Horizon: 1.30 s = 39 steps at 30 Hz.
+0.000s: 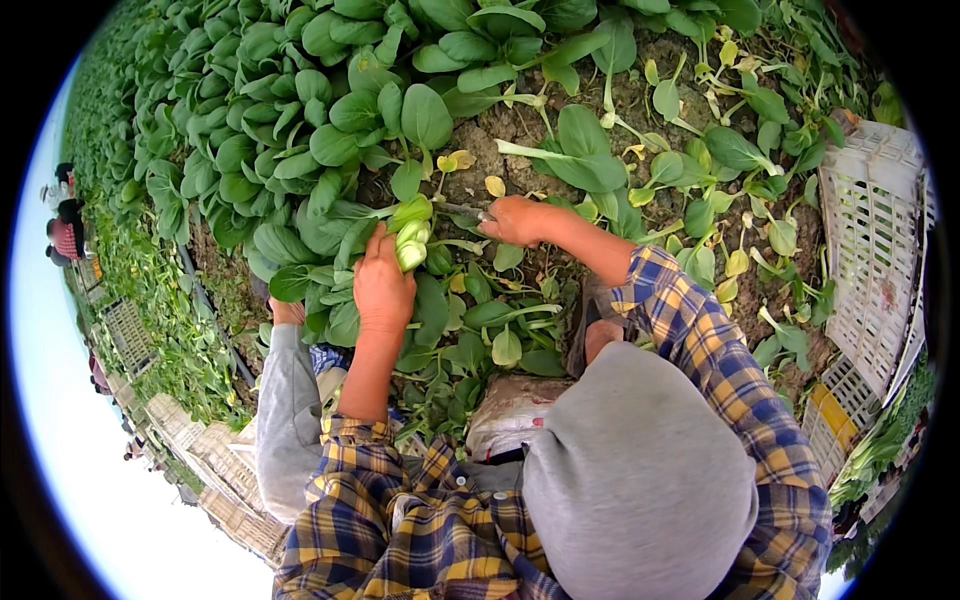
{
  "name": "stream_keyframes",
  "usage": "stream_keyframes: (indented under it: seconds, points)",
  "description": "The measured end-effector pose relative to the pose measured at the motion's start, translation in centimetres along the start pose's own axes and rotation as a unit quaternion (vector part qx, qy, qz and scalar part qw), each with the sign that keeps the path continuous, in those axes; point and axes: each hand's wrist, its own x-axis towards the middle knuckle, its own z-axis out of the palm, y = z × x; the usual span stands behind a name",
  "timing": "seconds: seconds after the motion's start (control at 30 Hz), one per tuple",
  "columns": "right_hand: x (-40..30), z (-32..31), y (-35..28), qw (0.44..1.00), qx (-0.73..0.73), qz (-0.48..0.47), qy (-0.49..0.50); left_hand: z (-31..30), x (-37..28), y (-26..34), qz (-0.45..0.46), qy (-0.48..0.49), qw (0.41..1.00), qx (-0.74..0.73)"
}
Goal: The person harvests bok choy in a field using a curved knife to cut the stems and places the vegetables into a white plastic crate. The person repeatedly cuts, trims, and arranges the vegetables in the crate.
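Observation:
My left hand [384,281] is closed around several cut heads of leafy greens that look like bok choy [412,238], their pale green bases pointing right and their dark leaves spreading left under the hand. To the right, my right hand [517,221] grips a knife [459,210], mostly by a handle hidden in the fist. The narrow dark blade points left, its tip close to the upper base of the held greens; whether they touch cannot be told. Standing greens [352,112] grow just above and left of both hands.
Loose and yellowing leaves [739,262] litter the soil on the right. White plastic crates [874,247] stand at the right rim, others [217,457] at lower left. A dark hose or pipe [214,307] runs along the left. A pale sack [514,412] lies between my knees. Other people [66,225] are at far left.

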Motion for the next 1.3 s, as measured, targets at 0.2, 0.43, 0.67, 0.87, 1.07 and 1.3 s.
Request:
stream_keyframes:
  seconds: [0.2,0.43,0.67,0.87,1.07,1.3]
  points:
    - [-8.8,-0.8,-2.1,0.922,0.323,-0.071,0.200,-7.8,-5.4,5.1,-0.011,0.073,0.951,-0.299]
    - [-14.6,-4.8,-7.6,0.784,0.553,-0.225,0.167,-10.1,-8.5,10.9,-0.193,-0.139,0.594,-0.769]
    - [-16.0,-3.8,-5.7,0.793,0.583,-0.091,0.152,-10.1,-8.2,10.1,-0.160,-0.072,0.689,-0.703]
    - [-14.9,-1.0,-6.9,0.799,0.587,-0.075,0.109,-5.7,-6.2,10.4,-0.096,-0.080,0.736,-0.665]
    - [-16.0,0.7,-7.2,0.803,0.573,-0.005,0.161,1.3,-5.3,11.8,-0.075,-0.082,0.731,-0.674]
    - [-16.4,0.1,-5.8,0.803,0.594,-0.024,0.048,-0.1,-6.8,11.4,-0.125,-0.065,0.648,-0.749]
